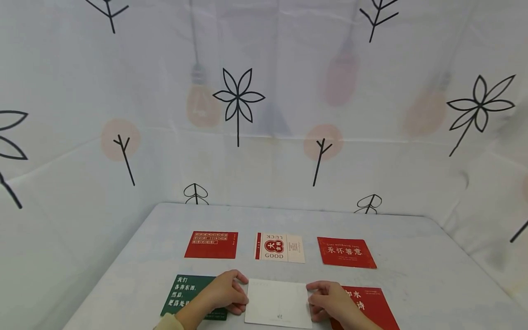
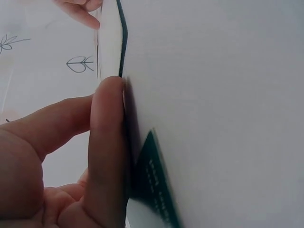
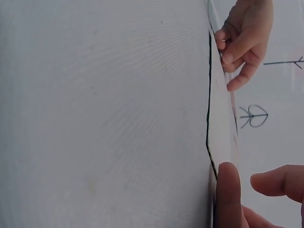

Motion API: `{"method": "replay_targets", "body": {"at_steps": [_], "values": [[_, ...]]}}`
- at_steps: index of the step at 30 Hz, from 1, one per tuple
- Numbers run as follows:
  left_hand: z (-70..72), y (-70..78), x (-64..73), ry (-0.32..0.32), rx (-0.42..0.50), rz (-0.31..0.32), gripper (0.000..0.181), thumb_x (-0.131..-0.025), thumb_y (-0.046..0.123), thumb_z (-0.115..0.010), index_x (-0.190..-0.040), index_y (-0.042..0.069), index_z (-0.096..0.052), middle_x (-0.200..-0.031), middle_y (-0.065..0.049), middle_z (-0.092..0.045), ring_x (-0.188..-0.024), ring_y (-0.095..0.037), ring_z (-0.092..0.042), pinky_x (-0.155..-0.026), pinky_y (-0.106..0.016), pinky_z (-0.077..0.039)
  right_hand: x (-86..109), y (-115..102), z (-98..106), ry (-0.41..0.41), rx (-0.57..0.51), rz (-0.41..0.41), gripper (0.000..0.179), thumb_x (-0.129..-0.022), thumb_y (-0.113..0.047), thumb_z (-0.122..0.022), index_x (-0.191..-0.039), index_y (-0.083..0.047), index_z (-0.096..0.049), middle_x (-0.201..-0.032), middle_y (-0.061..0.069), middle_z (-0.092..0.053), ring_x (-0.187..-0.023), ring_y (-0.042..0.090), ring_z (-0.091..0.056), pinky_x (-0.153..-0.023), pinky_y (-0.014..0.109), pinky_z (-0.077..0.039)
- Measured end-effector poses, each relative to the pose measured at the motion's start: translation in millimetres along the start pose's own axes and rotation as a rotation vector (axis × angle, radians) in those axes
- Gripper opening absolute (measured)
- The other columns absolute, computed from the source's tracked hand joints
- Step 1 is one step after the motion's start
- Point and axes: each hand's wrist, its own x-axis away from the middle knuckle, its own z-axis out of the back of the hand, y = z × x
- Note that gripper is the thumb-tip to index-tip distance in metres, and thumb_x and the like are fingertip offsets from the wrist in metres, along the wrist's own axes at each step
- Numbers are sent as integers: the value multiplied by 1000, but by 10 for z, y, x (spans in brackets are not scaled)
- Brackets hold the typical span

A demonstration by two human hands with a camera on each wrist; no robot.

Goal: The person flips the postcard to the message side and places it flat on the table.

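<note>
pale table (image 1: 288,221) before me, white card (image 1: 278,302) at its six o'clock; half-curled, left hand (image 1: 224,291) holds the nine-o'clock edge, right hand (image 1: 332,300) the three. looks light, stiffish, creasable; best held by edges.

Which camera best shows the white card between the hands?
The head view: the white card shows its broad upper face between the left hand and right hand. Both wrist views catch it only at a shallow slant, as a narrow pale strip.

Flower-printed white curtain (image 1: 280,114) behind a pale table (image 1: 284,221)
</note>
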Motion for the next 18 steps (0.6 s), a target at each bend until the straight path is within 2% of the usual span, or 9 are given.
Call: {"method": "replay_targets", "body": {"at_steps": [8,13,18], "values": [[46,17,6,4,-1,18,36,-77,8,-74,-107,3,-54,-77,-12,-58,-57,-18,-63,-56,-26,-54,-33,13,29,11,-16,2,46,-78,-13,-70,-116,7,-55,-78,10,-59,-60,18,-62,-63,27,-55],[68,4,-19,-1,19,14,36,-78,9,-74,-107,4,-54,-77,-11,-59,-58,-19,-64,-56,-26,-54,-52,20,51,3,-45,31,45,-79,-12,-68,-118,8,-54,-78,10,-60,-61,19,-62,-65,29,-55],[99,-9,-45,-4,43,-11,36,-80,8,-72,-110,3,-54,-78,-11,-60,-60,-19,-64,-57,-28,-55,-74,13,68,48,-56,45,44,-80,-11,-68,-118,6,-55,-78,9,-59,-61,19,-60,-65,30,-55]]}}
